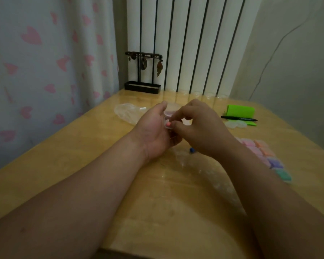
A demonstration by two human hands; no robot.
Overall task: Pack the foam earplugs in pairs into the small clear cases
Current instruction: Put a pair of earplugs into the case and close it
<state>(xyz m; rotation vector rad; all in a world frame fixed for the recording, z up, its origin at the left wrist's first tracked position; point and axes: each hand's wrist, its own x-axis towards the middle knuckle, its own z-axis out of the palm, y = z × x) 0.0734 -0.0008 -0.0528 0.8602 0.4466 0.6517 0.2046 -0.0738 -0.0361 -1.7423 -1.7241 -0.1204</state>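
Both grips clamped, well inside table (79,150) edges: left hand (153,132) holds case (166,120), right hand (201,128) pinches earplug (168,124).

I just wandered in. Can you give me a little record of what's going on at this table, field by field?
Left hand: holds a small clear case
Right hand: pinches an orange earplug at the case
Finished work: rows of filled cases on the right side of the table
Loose: a blue earplug on the table
Also: plastic bag, black pen
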